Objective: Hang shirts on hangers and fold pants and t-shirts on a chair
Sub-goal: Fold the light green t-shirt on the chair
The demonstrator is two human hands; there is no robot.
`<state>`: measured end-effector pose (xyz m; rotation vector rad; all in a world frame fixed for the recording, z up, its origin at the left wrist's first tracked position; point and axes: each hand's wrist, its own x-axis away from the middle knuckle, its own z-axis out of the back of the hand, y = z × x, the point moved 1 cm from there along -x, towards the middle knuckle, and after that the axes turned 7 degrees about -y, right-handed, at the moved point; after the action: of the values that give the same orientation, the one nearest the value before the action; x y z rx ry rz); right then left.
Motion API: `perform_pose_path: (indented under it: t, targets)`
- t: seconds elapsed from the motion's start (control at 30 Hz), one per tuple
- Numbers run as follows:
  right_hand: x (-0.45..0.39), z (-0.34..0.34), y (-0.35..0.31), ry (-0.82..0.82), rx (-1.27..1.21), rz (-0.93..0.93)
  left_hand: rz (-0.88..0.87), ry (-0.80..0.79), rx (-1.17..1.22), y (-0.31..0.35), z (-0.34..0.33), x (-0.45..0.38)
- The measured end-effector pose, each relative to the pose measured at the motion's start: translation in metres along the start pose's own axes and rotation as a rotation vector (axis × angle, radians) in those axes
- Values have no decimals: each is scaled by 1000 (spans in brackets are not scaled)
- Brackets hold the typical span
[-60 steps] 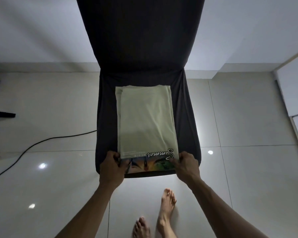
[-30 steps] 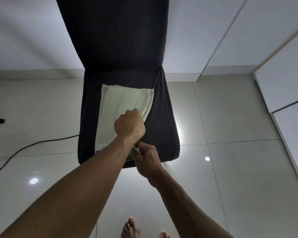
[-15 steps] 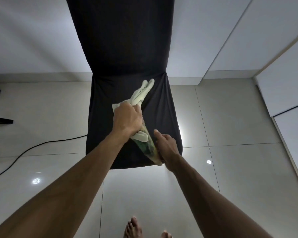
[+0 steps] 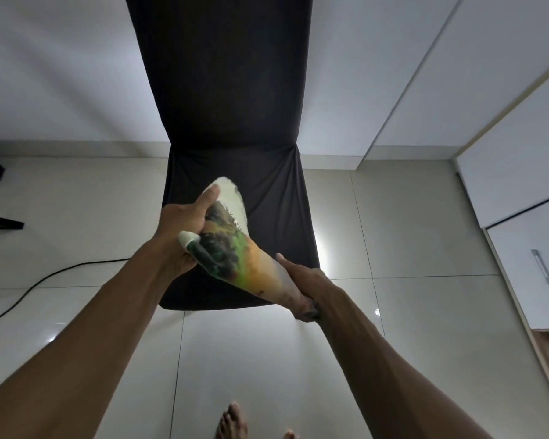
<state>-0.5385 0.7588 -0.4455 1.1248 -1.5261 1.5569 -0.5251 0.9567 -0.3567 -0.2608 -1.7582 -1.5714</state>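
While only the head view is available, we record the following from it. The folded t-shirt [image 4: 235, 248] is held in the air above the seat of the chair [image 4: 267, 191], tilted on edge, with its printed green, orange and dark face turned toward the camera and its pale fabric showing at the far end. We cannot tell whether any part of it touches the seat.

The left hand [image 4: 179, 236] grips the far half of the t-shirt, fingers curled round its left edge and thumb laid along the upper side. The right hand [image 4: 301, 289] holds the near end, fingers wrapped underneath it; this end projects just past the front edge of the seat.

Both forearms cross the lower frame and hide part of the tiled floor [image 4: 409, 232]. The t-shirt and hands cover the middle of the seat. A dark cable [image 4: 61, 274] runs over the floor at left. White cabinet doors [image 4: 520, 185] stand at right. Bare toes [image 4: 232, 423] show at the bottom edge.
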Motion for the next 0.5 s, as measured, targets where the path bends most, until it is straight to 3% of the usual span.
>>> perform_pose_path:
  t: [0.2,0.37,0.5]
  targets:
    - [34,15,-32,97,128,219,70,56,-95,-1,25,10]
    - [44,12,-65,80,178,289,83,74,-355,11,35,0]
    - [43,4,-99,53,197,338,110,26,-342,29,33,-25]
